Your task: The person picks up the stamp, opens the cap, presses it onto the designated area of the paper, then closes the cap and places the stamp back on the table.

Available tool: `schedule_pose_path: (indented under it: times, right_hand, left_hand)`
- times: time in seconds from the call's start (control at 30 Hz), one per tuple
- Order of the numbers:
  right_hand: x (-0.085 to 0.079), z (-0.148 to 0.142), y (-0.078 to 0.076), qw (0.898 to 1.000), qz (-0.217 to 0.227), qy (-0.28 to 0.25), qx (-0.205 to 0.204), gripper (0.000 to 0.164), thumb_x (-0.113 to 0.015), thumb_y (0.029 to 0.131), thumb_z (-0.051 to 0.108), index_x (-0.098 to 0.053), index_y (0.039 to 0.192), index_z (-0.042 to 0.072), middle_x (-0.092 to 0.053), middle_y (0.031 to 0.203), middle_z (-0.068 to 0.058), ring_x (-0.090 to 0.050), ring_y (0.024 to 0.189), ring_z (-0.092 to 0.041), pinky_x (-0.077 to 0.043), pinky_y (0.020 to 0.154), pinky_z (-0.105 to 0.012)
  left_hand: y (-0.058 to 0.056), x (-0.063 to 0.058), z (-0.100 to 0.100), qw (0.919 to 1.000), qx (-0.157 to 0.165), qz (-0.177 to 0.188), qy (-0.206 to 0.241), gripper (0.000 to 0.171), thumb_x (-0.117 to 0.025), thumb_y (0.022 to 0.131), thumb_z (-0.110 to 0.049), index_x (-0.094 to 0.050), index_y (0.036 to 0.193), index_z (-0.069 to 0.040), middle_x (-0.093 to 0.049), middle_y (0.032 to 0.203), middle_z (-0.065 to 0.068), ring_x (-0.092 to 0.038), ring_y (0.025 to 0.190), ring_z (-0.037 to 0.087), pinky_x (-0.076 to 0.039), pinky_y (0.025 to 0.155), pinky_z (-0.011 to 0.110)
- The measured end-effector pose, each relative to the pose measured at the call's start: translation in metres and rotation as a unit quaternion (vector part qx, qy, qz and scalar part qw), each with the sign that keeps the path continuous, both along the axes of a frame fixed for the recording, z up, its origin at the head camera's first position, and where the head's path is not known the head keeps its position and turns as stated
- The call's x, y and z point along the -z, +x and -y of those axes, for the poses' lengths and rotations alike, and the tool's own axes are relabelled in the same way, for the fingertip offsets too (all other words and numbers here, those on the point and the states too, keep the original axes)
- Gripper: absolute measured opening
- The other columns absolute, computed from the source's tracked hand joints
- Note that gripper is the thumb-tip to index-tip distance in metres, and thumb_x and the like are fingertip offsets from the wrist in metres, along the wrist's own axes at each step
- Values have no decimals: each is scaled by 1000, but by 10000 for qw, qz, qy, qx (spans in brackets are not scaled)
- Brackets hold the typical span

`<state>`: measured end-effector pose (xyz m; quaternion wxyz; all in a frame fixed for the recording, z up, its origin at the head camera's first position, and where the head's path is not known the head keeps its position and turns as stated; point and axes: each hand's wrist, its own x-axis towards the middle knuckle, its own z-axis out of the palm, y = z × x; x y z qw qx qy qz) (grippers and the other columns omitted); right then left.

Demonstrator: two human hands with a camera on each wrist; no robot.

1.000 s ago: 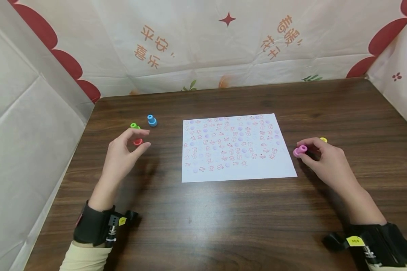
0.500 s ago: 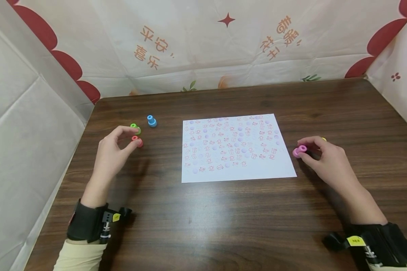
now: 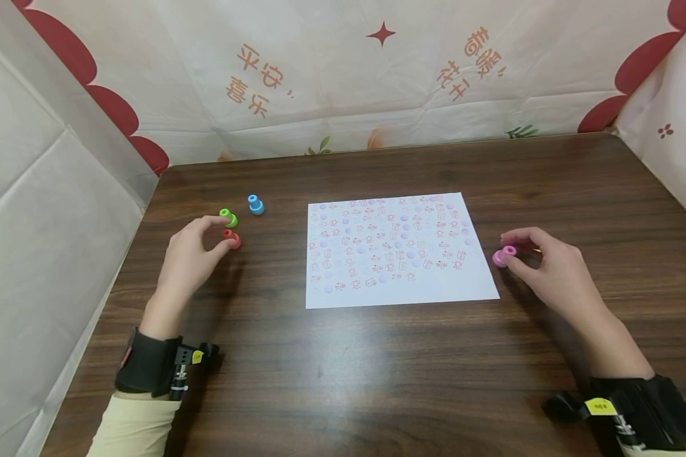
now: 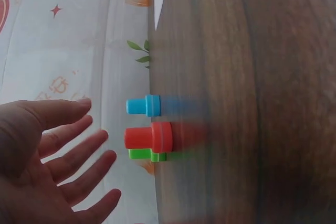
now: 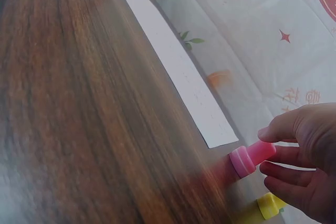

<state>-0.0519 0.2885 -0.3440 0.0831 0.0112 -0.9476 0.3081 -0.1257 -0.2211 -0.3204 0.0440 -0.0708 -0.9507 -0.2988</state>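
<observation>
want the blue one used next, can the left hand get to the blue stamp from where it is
Probably yes. The left hand sits open by the red stamp, and the blue stamp stands just beyond the green stamp with bare table around it.

We hold both forearms over the table, one on each side, and each wrist wears a black band with a small device on it. Our left hand (image 3: 191, 254) is stretched forward with the palm turned inward. In the left wrist view its fingers (image 4: 79, 158) are spread and almost straight, and they close on nothing. Our right hand (image 3: 549, 266) lies lower, with the wrist bent a little toward the middle. Its fingers (image 5: 294, 169) are curled and the thumb comes against them in a pinch. The sleeves at both wrists are of pale cream colour.
</observation>
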Motion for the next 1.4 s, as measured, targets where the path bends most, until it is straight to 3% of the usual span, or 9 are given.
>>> schedule_pose_path:
  times: [0.23,0.47,0.77,1.07,1.27,1.4]
  right_hand:
    - [-2,0,0,10000,57,-55,-8,36,-70,87,20,-58,116,2,-65,108,-25,-58,104,-44,-46,85,-68]
    - [-3,1,0,10000,39,-69,-21,36,-70,87,19,-58,117,2,-65,109,-25,-59,104,-44,-46,85,-67]
    - [-3,1,1,10000,-10,-53,-13,36,-70,87,20,-59,116,2,-66,107,-25,-60,103,-42,-48,83,-65]
    - [-3,0,2,10000,40,-74,17,37,-71,87,20,-59,116,2,-65,108,-25,-59,104,-43,-46,85,-67]
    - [-4,0,2,10000,25,-40,26,37,-72,85,20,-59,116,2,-65,108,-24,-59,104,-43,-46,85,-67]
    - [-6,0,1,10000,-14,-48,-14,36,-73,85,17,-59,115,3,-65,108,-24,-59,104,-42,-46,86,-66]
  left_hand:
    - [-1,5,0,9965,111,230,-794,49,-68,89,-16,-52,133,-5,-49,139,25,-42,126,45,-37,100,66]
    - [-1,5,-2,9914,158,562,-1172,53,-66,90,-16,-48,137,-2,-46,140,27,-39,126,47,-35,103,65]
    - [2,4,-3,9926,61,566,-1069,39,-64,91,-11,-55,127,-1,-57,120,27,-52,108,43,-45,89,62]
    - [1,4,-4,9941,-38,555,-931,26,-64,90,-5,-59,114,0,-59,105,24,-53,90,37,-48,77,56]
    - [0,6,-2,9942,-141,514,-938,17,-63,91,-6,-59,107,-1,-60,98,22,-53,83,34,-47,67,49]
    - [1,5,-1,9949,-174,463,-884,16,-63,91,-7,-59,106,-2,-61,102,22,-57,86,36,-49,67,50]
